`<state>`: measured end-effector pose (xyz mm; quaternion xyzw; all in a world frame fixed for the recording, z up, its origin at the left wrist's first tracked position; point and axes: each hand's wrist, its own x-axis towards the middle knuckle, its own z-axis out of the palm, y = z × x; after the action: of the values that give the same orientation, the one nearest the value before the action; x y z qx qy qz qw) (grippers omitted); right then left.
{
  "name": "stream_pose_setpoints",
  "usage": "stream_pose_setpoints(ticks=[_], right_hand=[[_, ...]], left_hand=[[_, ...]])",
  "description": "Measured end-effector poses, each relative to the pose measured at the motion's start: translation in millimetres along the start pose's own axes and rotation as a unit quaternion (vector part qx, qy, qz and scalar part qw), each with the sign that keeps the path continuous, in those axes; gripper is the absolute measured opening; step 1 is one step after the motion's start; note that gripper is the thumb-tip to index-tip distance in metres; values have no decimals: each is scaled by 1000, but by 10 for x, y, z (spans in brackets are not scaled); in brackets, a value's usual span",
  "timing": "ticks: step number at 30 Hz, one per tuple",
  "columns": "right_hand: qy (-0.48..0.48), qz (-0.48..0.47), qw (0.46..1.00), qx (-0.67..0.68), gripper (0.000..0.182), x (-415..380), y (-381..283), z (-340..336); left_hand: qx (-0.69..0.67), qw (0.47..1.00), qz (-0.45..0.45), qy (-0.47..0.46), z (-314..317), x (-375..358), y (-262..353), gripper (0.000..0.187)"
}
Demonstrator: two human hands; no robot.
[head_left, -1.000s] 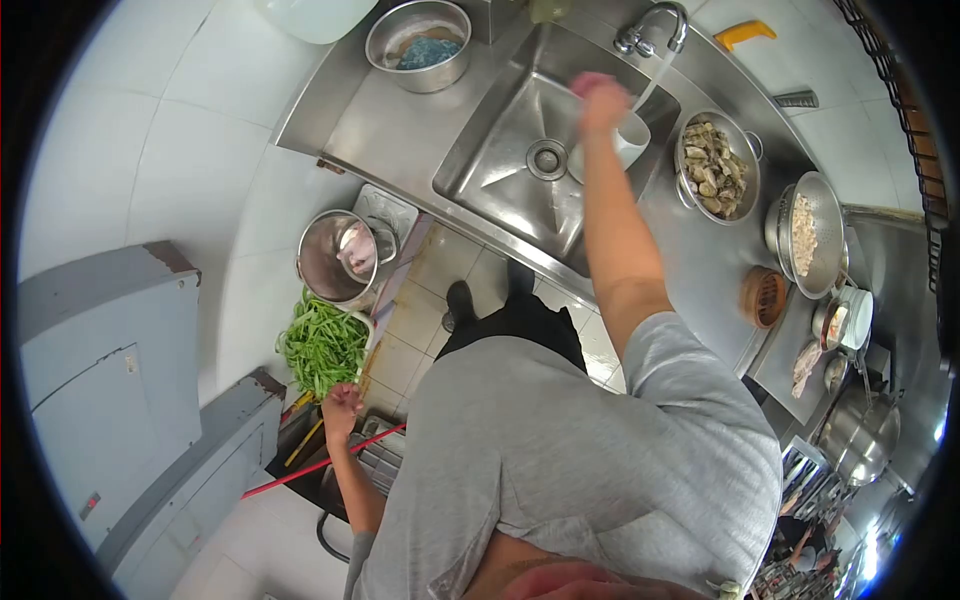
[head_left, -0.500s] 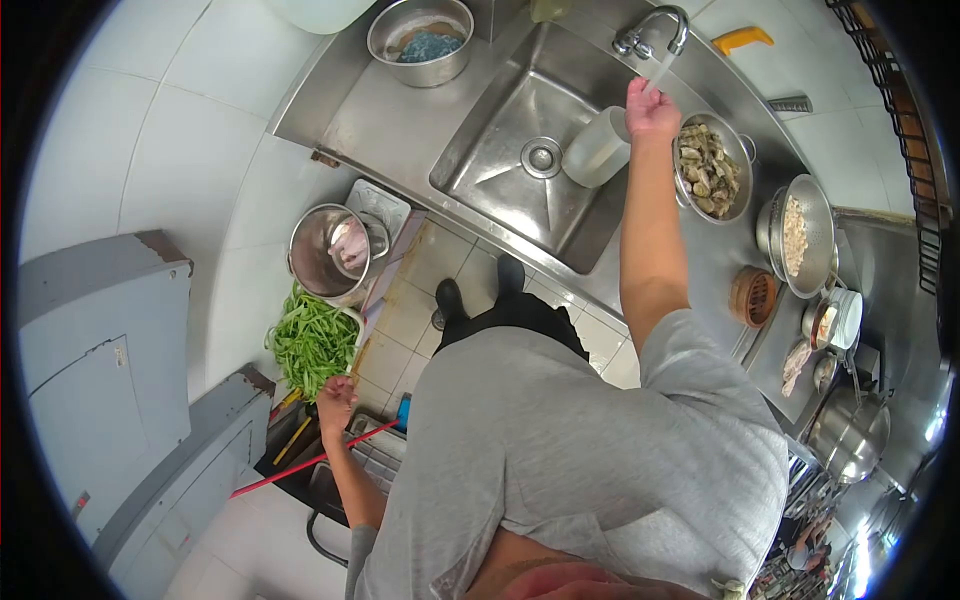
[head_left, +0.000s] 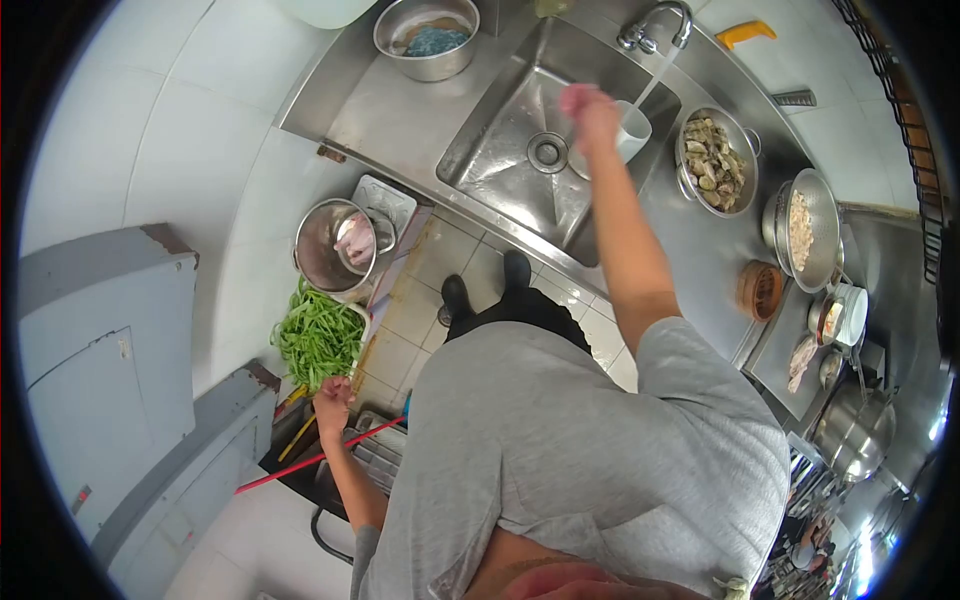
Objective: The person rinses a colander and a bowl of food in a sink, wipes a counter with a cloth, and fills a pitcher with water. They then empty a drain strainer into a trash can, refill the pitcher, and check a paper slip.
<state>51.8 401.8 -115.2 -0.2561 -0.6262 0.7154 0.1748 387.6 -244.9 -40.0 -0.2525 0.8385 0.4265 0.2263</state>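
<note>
My right hand point(head_left: 592, 112) is over the sink point(head_left: 510, 110), smeared by motion, so its fingers cannot be made out. Just beside it, a whitish container point(head_left: 632, 132) is in the sink with its mouth tilted up; whether the hand touches it is unclear. Water runs from the faucet point(head_left: 680, 28) toward this container. Low on the left, my left hand point(head_left: 333, 396) hangs in the air near the green vegetables point(head_left: 318, 338), its fingers loosely bent and apart with nothing visible in them.
A metal bowl point(head_left: 428, 65) stands on the counter left of the sink. Right of it are a colander of grayish pieces point(head_left: 716, 163), another colander point(head_left: 812, 235) and a bamboo steamer point(head_left: 760, 290). A pot point(head_left: 325, 262) sits above the greens. A red stick point(head_left: 290, 472) crosses near my left arm.
My right hand has moved left, out of the running water. The container's mouth now faces up toward the stream, where it lay more on its side before. My left hand has barely moved.
</note>
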Motion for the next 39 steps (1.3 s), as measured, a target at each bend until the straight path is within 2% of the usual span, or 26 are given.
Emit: stream_pose_setpoints(ticks=[1, 3, 4, 7, 8, 10, 11, 12, 13, 14, 15, 17, 20, 24, 27, 30, 33, 35, 37, 38, 39], right_hand=[[13, 10, 981, 192, 33, 69, -237, -223], [98, 100, 911, 388, 28, 507, -367, -757], [151, 65, 852, 498, 30, 696, -370, -884], [169, 72, 853, 489, 32, 673, -785, -863], [183, 63, 873, 448, 27, 577, -893, -742], [67, -14, 957, 281, 29, 484, -531, -611], [7, -51, 980, 190, 31, 417, -393, -479], [31, -39, 996, 77, 32, 5, -485, -92], [-59, -99, 978, -171, 23, -296, -354, 104], [-234, 91, 965, -70, 21, -555, -292, 329], [-308, 207, 927, -60, 21, -747, -112, 464], [-277, 186, 937, -100, 26, -1112, 92, 633], [-303, -21, 903, -303, 37, -1526, -16, 682], [-292, -177, 796, -500, 57, -1765, 38, 880], [-280, -213, 757, -550, 54, -1666, 59, 990], [-157, -153, 828, -516, 49, -1410, 89, 927], [-203, -10, 805, -557, 38, -1174, -139, 748], [-281, -168, 809, -487, 32, -949, 465, 430], [-280, -214, 824, -444, 29, -694, 577, 180], [-242, -185, 845, -439, 29, -547, 425, 86], [-166, -75, 928, -325, 26, -352, 240, -33]], left_hand=[[-6, 1000, -3, 2, 8, -30, -64, 26], [-13, 1000, -11, 4, 26, -86, -219, 23], [-13, 1000, -20, -3, 23, -107, -267, 23], [-9, 999, -30, -21, 23, -102, -296, 23], [-2, 999, -27, -24, 17, -100, -252, 23], [17, 999, -22, -21, 13, -69, -146, 23], [29, 999, -20, -15, 9, -46, -91, 23], [42, 999, -18, -9, 2, -39, -69, 22], [29, 999, -12, -12, -12, -11, -93, 22], [16, 1000, -4, -13, -29, 33, -139, 21], [2, 1000, 2, -15, -33, 50, -175, 21], [6, 1000, -7, -5, -24, 17, -92, 21], [-2, 1000, -1, -21, -37, 25, -153, 22], [-13, 999, 1, -32, 59, 53, -348, 20], [-17, 999, -28, -23, 70, 21, -155, 22], [-5, 1000, -20, -8, 27, -28, -50, 22], [-13, 1000, -12, -10, -33, -40, -106, 21], [4, 1000, 0, -10, -47, -42, -186, 21], [-5, 1000, -2, -8, -37, -43, -242, 20], [-22, 1000, -11, -5, -21, -42, -258, 19], [-40, 999, -20, 0, -3, -32, -265, 19]])
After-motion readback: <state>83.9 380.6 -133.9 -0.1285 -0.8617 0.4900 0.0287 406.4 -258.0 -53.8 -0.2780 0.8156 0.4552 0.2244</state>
